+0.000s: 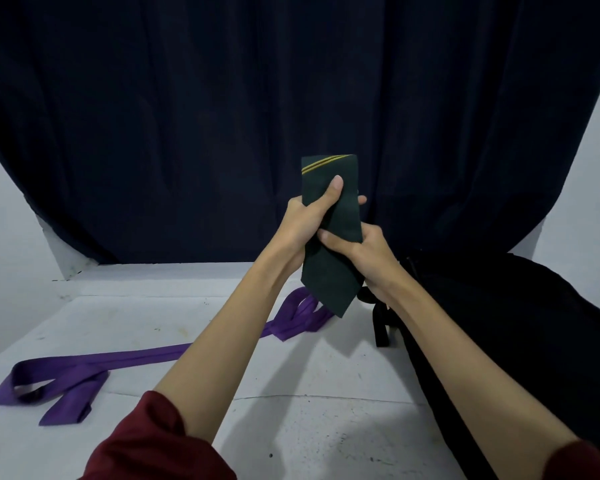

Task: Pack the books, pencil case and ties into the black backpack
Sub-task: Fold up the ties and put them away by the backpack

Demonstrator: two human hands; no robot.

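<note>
I hold a folded dark green tie (340, 216) with two yellow stripes near its top, upright above the table. My left hand (307, 220) grips its upper part, thumb pressed on the front. My right hand (361, 252) grips it lower down on the right edge. The tie's pointed end hangs below my hands. A purple tie (125, 362) lies loosely across the white table (291, 427), from the near left to under my hands. The black backpack (520, 327) lies on the table at the right, a black strap (381, 323) hanging off its left side.
A dark curtain (257, 116) hangs behind the table. A white wall (0, 237) shows at the left and far right. The table's back edge runs just under the curtain. No books or pencil case are in view.
</note>
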